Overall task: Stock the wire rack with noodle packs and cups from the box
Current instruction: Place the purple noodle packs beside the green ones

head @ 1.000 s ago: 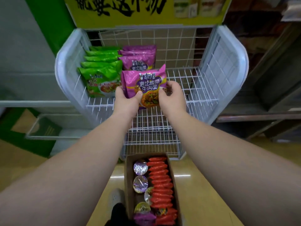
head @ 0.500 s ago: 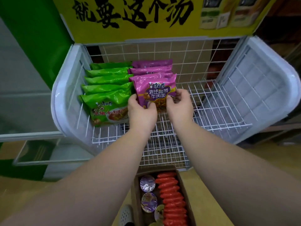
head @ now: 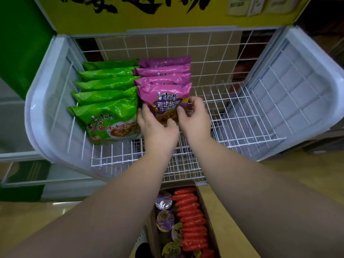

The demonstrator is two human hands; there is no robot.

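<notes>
A purple noodle pack (head: pixel 164 101) stands at the front of a row of purple packs (head: pixel 163 71) on the white wire rack (head: pixel 242 120). My left hand (head: pixel 156 127) holds its lower left side, and my right hand (head: pixel 193 118) grips its lower right edge with curled fingers. To the left of the purple row stands a row of green noodle packs (head: pixel 106 94). On the floor below the rack sits the cardboard box (head: pixel 221 220), filled with red packs (head: pixel 191 216) and purple-lidded cups (head: pixel 164 209).
The rack has grey plastic side walls (head: pixel 297 86) and a yellow sign (head: pixel 141 13) above its back grid. Its right half holds nothing but bare wire. A green panel (head: pixel 20 43) stands at the left. The floor is tan.
Both hands carried the purple pack back and set it against the purple row. The camera has moved closer to the rack.
</notes>
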